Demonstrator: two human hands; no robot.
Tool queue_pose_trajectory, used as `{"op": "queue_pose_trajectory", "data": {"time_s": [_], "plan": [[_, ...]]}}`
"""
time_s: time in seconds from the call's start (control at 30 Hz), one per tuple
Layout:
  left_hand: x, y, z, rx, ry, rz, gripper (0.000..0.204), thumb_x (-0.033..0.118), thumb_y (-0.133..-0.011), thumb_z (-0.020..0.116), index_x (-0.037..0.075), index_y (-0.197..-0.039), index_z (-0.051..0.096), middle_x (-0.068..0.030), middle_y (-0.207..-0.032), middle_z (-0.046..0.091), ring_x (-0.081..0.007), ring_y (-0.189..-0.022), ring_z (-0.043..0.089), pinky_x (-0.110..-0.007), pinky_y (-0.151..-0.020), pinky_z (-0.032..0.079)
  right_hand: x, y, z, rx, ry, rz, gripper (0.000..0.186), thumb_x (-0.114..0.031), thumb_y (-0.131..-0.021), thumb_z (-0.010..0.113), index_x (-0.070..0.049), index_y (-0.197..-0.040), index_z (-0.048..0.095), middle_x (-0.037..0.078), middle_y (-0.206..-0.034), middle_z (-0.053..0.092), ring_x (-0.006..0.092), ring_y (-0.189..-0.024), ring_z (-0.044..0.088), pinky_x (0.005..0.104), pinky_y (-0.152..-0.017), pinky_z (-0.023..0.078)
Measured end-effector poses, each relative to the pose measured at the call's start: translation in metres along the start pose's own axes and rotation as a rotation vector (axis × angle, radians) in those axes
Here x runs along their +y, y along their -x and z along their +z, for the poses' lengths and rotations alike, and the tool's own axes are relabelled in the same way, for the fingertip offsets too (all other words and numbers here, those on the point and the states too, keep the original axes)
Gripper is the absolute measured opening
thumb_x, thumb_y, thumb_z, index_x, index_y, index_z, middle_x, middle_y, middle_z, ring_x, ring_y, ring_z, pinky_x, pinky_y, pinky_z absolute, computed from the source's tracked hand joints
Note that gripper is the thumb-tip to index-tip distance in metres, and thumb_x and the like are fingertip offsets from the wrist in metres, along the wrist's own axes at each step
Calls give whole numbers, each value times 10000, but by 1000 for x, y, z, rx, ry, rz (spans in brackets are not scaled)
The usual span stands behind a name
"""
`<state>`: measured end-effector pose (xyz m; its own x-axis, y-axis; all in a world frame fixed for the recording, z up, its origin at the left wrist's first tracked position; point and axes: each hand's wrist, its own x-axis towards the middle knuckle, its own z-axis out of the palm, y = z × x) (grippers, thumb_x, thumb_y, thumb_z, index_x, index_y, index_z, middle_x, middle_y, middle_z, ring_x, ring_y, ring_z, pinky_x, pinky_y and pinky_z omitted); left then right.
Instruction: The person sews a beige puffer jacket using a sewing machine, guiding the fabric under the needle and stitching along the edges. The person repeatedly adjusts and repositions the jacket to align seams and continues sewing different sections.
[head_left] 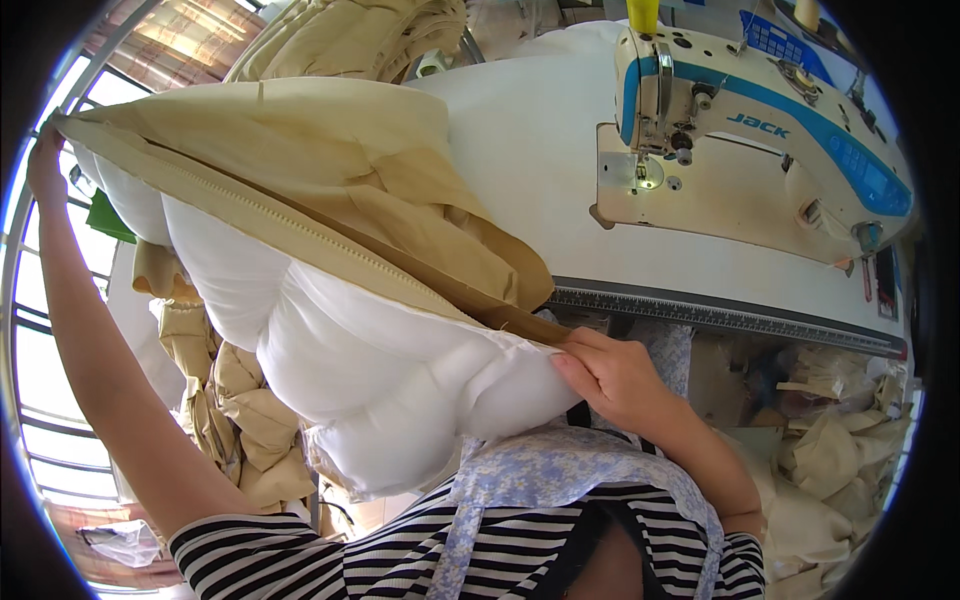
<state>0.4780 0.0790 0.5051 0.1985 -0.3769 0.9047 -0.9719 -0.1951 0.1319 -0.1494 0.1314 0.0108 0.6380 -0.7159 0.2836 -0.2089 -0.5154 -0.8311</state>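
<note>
A beige fabric cover (330, 150) with a long zipper (270, 213) along its edge stretches diagonally across the view, joined to white quilted padding (370, 380) that hangs below it. My left hand (48, 160) pinches the far upper-left corner of the cover, arm stretched out. My right hand (605, 375) grips the lower-right end where cover and padding meet, thumb on the white padding, other fingers mostly over the edge.
A sewing machine (740, 90) stands on the white worktable (520, 150), with a ruler (720, 310) along its front edge. Folded beige fabric (340, 35) lies at the back. Beige pieces (260, 420) are heaped lower left, more (830, 470) lower right. A barred window (75, 445) is at left.
</note>
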Motion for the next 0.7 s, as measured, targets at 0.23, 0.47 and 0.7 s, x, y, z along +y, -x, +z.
{"op": "queue_pose_trajectory", "data": {"time_s": [0.23, 0.47, 0.7], "plan": [[-65, 55, 7, -111, 315, -158, 501, 356, -993, 602, -50, -1287, 607, -111, -1143, 695, -181, -1089, 665, -317, -1022, 465, 10, -17, 16, 64, -62, 273, 335, -202, -982, 614, -61, -1283, 580, 147, -849, 709, 342, -736, 686, 395, -672, 539], [-96, 56, 10, -157, 256, -139, 541, 409, -971, 608, -40, -1272, 623, -90, -1140, 698, -162, -1090, 652, -312, -985, 451, 9, -12, 5, 114, -200, 329, 149, -157, -912, 710, -33, -980, 662, 102, -764, 700, 183, -643, 666, 277, -613, 513], [-90, 59, 44, -213, 87, 71, 542, 430, -992, 583, -13, -1300, 630, -100, -1156, 676, -179, -1078, 639, -306, -999, 456, 14, 13, 4, 206, -182, 149, 184, -147, -880, 774, -14, -919, 653, 88, -754, 674, 147, -621, 633, 256, -583, 494]]}}
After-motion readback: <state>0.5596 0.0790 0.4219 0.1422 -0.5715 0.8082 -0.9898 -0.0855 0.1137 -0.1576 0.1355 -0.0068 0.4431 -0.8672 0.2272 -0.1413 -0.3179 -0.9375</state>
